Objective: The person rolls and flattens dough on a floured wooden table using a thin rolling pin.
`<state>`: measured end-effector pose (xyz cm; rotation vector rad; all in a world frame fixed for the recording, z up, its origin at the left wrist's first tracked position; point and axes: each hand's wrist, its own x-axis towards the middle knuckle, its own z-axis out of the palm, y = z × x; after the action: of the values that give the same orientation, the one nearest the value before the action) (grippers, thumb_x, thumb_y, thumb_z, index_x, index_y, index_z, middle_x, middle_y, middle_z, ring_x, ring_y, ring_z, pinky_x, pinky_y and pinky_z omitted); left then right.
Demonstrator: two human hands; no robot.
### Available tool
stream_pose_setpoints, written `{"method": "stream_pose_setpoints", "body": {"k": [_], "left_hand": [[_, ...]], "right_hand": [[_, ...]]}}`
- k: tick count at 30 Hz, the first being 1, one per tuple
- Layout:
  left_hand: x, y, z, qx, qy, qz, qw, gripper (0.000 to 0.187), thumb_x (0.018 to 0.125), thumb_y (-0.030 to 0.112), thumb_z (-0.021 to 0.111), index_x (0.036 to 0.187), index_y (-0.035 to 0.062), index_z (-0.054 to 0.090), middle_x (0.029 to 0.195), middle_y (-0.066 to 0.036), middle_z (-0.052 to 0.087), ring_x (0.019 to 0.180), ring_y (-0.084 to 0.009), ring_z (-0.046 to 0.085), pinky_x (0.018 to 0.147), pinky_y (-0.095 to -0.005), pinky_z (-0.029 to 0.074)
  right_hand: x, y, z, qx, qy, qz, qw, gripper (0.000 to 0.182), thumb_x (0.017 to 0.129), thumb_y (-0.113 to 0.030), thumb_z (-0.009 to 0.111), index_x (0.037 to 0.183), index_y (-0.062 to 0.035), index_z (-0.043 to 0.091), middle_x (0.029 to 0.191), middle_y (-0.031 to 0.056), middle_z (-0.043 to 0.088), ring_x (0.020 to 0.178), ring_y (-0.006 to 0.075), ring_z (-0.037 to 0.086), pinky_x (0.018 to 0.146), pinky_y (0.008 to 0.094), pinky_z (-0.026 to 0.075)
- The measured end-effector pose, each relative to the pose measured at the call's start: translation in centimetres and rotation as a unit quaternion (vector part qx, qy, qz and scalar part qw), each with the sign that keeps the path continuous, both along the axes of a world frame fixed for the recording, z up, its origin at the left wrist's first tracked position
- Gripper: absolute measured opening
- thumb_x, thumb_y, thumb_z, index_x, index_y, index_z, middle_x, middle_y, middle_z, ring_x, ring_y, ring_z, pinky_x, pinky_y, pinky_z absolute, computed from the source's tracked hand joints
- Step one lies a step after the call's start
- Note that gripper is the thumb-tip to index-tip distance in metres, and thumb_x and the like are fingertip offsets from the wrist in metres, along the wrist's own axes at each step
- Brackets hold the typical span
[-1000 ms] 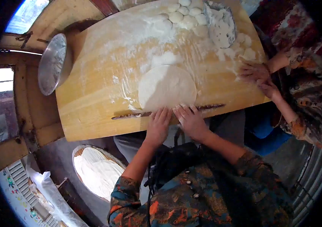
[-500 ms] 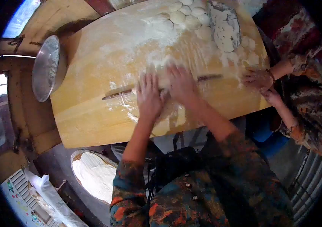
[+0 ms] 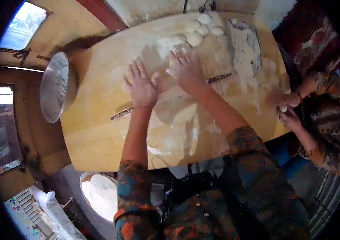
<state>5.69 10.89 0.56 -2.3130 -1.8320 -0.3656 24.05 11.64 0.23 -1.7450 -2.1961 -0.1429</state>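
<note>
A thin dark rolling pin (image 3: 219, 78) lies slantwise across the floured board, with a pale sheet of dough (image 3: 171, 93) wrapped round its middle. My left hand (image 3: 143, 85) is flat, palm down and fingers spread, just beyond the left part of the wrapped pin. Beside it, my right hand (image 3: 188, 74) reaches over the pin's right half with its fingers stretched out. Neither hand is closed round anything. Whether the palms touch the dough is hidden beneath them.
Several round dough pieces (image 3: 195, 39) sit at the far edge of the board (image 3: 94, 136), near a floury dark-edged slab (image 3: 245, 50). A metal bowl (image 3: 56, 88) stands left. Below is a basket of flat dough (image 3: 100, 196). At right, a co-worker's hands (image 3: 290, 110) hold something small and pale.
Both my hands have moved away from my body, and the left has shifted left with its fingers spreading. The view has tilted slightly. The co-worker's hands have come together.
</note>
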Motion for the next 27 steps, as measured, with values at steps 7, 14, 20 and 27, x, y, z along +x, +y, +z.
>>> {"method": "stream_pose_setpoints", "body": {"k": [7,14,20,27], "left_hand": [[-7.2,-1.5,-0.1,-0.077,-0.067,-0.025,0.994,0.049,0.094,0.033,0.053,0.136,0.0095,0.045,0.128,-0.018,0.052,0.123,-0.0329,0.046,0.107,-0.0499,0.029],[-8.2,-12.3,0.0,-0.084,-0.023,-0.031,0.996,0.038,0.091,0.027,0.055,0.126,0.0103,0.052,0.111,-0.015,0.055,0.111,-0.0321,0.051,0.101,-0.0495,0.034],[-9.0,-21.5,0.9,-0.098,-0.013,-0.072,0.992,0.046,0.086,0.021,0.059,0.13,0.0105,0.052,0.112,-0.015,0.055,0.111,-0.0321,0.051,0.102,-0.0493,0.033],[-7.3,-21.5,2.4,-0.064,-0.188,0.078,0.977,0.038,0.087,0.02,0.06,0.122,0.0043,0.055,0.114,-0.017,0.055,0.108,-0.0357,0.052,0.095,-0.0505,0.039]], "right_hand": [[7.1,-3.2,0.5,-0.078,0.034,0.027,0.996,0.045,0.087,-0.028,0.061,0.125,-0.0054,0.054,0.123,0.016,0.053,0.113,0.0329,0.05,0.103,0.0463,0.034],[8.3,-12.9,1.1,-0.121,0.005,0.04,0.992,0.045,0.086,-0.028,0.061,0.124,-0.0048,0.055,0.118,0.0162,0.054,0.111,0.0352,0.05,0.102,0.0475,0.034],[8.6,-22.5,0.5,-0.073,-0.031,0.121,0.989,0.039,0.083,-0.023,0.06,0.117,-0.0049,0.06,0.105,0.0151,0.059,0.102,0.034,0.055,0.091,0.0453,0.044],[8.4,-24.8,0.8,-0.094,0.069,0.183,0.976,0.034,0.079,-0.012,0.058,0.112,-0.0043,0.06,0.098,0.0127,0.057,0.09,0.0327,0.056,0.076,0.0429,0.047]]}}
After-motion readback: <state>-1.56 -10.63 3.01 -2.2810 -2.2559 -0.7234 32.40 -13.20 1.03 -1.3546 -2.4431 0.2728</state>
